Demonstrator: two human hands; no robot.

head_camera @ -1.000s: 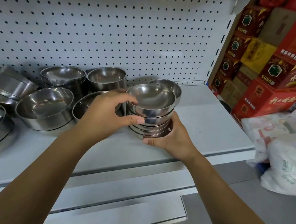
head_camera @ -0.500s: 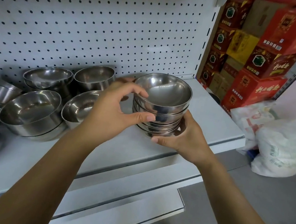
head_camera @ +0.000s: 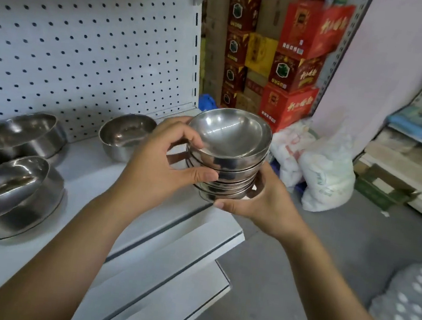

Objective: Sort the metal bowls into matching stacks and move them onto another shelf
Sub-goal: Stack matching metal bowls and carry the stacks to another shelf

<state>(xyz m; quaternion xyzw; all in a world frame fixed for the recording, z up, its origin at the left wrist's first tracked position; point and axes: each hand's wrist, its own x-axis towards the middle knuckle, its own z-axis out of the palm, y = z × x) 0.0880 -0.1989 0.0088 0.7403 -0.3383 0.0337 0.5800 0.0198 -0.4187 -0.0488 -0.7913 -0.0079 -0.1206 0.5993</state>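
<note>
A stack of several small metal bowls [head_camera: 229,146] is lifted off the white shelf [head_camera: 108,194] and hangs over its right end. My left hand [head_camera: 160,169] grips the stack's left side, thumb across the front. From below and the right, my right hand [head_camera: 260,204] cups the stack's bottom. Three larger metal bowls stay on the shelf: one [head_camera: 124,135] near the pegboard, one [head_camera: 23,132] further left, and a stacked one [head_camera: 9,195] at the front left.
A white pegboard [head_camera: 86,36] backs the shelf. Red and yellow cartons [head_camera: 285,56] are piled behind the shelf end, with white plastic bags [head_camera: 321,171] on the grey floor. Another shelf unit [head_camera: 419,155] with goods stands at the right.
Both hands have raised the bowl stack off the shelf and carried it right, past the shelf end. The view has swung right, showing the other shelf unit.
</note>
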